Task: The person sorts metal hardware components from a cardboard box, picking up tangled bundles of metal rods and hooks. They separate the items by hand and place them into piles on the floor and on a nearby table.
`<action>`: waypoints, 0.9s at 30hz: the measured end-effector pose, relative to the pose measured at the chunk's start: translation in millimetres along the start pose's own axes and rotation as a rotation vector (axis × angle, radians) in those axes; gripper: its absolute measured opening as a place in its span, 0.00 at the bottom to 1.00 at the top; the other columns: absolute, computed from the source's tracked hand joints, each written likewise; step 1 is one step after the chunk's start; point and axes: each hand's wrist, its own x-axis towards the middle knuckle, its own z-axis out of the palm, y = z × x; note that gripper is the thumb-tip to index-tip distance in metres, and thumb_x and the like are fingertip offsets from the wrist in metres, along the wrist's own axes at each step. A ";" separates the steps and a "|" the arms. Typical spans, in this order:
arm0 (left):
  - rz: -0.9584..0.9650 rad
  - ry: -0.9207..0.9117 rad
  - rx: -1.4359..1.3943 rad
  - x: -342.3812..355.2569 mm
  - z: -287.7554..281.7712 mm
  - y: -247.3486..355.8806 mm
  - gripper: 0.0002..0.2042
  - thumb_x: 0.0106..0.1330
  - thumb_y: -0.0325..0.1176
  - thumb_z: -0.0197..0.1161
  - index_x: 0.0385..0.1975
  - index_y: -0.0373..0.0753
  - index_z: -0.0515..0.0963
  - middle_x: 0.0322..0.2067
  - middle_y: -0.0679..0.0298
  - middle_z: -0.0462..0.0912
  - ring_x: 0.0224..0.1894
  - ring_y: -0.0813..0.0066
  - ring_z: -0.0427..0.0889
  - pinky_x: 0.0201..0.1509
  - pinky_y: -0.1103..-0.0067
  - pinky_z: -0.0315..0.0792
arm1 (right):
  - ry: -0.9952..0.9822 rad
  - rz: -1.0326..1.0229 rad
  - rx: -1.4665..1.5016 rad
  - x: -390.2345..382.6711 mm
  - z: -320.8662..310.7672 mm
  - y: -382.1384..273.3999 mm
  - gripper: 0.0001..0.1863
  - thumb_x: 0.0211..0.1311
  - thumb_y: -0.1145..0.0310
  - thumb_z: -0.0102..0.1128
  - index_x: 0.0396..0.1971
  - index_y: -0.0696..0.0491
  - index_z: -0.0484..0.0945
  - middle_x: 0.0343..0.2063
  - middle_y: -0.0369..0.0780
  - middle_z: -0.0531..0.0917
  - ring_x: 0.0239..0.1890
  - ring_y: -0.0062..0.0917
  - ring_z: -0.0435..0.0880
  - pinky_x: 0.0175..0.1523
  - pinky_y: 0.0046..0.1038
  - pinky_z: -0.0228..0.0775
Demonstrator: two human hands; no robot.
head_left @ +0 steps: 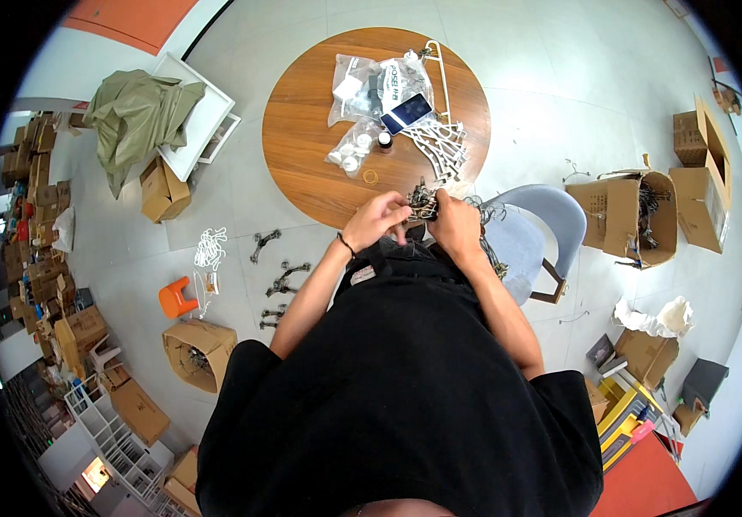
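Note:
In front of my waist, at the near edge of the round table, a bundle of dark metal hangers [424,203] is gathered between my hands, hooks pointing up. My right hand [457,222] is closed round its right side. From the left, my left hand [375,221] meets the bundle with curled fingers, the fingertips against it and partly hidden. A dark band circles my left wrist. More dark hangers hang or lie beside my right hand, over the edge of the grey-blue chair [516,241]. A thin yellowish rubber band [370,177] lies on the table just beyond my left hand.
The wooden table [302,129] bears white hangers [442,148], a phone [406,114], a small dark bottle [385,140] and clear plastic bags [354,90]. Dark hanger bundles [285,280] and an orange stool [177,297] are on the floor at left. Cardboard boxes [608,211] stand at right.

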 end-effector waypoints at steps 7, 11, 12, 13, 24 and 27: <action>0.228 0.224 0.019 -31.7 20.1 12.7 0.12 0.74 0.33 0.53 0.29 0.32 0.74 0.17 0.67 0.75 0.18 0.83 0.72 0.24 0.86 0.65 | 0.016 0.101 0.000 16.8 -5.7 4.0 0.24 0.41 0.58 0.78 0.32 0.55 0.75 0.22 0.48 0.83 0.28 0.47 0.84 0.35 0.44 0.76; 0.351 0.267 -0.184 -28.5 33.0 39.0 0.10 0.71 0.29 0.54 0.27 0.33 0.75 0.20 0.66 0.77 0.21 0.83 0.73 0.26 0.84 0.67 | -0.011 0.045 0.059 20.2 -9.9 -0.3 0.14 0.46 0.66 0.67 0.32 0.57 0.77 0.23 0.52 0.82 0.29 0.51 0.83 0.36 0.47 0.75; 0.323 0.183 -0.092 -29.3 40.6 39.4 0.09 0.71 0.29 0.54 0.28 0.33 0.74 0.20 0.66 0.77 0.21 0.82 0.74 0.27 0.83 0.68 | -0.016 0.040 0.061 21.9 -9.0 -2.2 0.14 0.45 0.66 0.68 0.32 0.57 0.78 0.22 0.53 0.82 0.29 0.51 0.83 0.36 0.47 0.75; 0.294 0.097 0.000 -29.9 48.2 40.5 0.08 0.72 0.28 0.54 0.30 0.33 0.74 0.21 0.66 0.77 0.21 0.82 0.74 0.28 0.82 0.69 | -0.021 0.037 0.062 23.7 -8.0 -2.7 0.14 0.45 0.67 0.68 0.32 0.57 0.78 0.22 0.53 0.82 0.29 0.51 0.83 0.36 0.47 0.75; 0.222 0.089 0.176 3.6 34.0 20.4 0.10 0.70 0.32 0.57 0.37 0.29 0.77 0.31 0.62 0.84 0.33 0.79 0.82 0.41 0.81 0.74 | -0.199 -0.120 0.484 46.1 -66.0 0.5 0.29 0.43 0.71 0.71 0.50 0.58 0.77 0.29 0.54 0.83 0.35 0.51 0.81 0.40 0.41 0.73; 0.289 0.231 0.188 13.7 46.3 50.6 0.14 0.69 0.38 0.61 0.38 0.28 0.77 0.31 0.61 0.84 0.30 0.79 0.82 0.39 0.81 0.75 | -0.151 -0.119 0.451 57.0 -63.1 3.3 0.23 0.41 0.70 0.72 0.41 0.61 0.78 0.28 0.55 0.83 0.34 0.51 0.82 0.39 0.42 0.74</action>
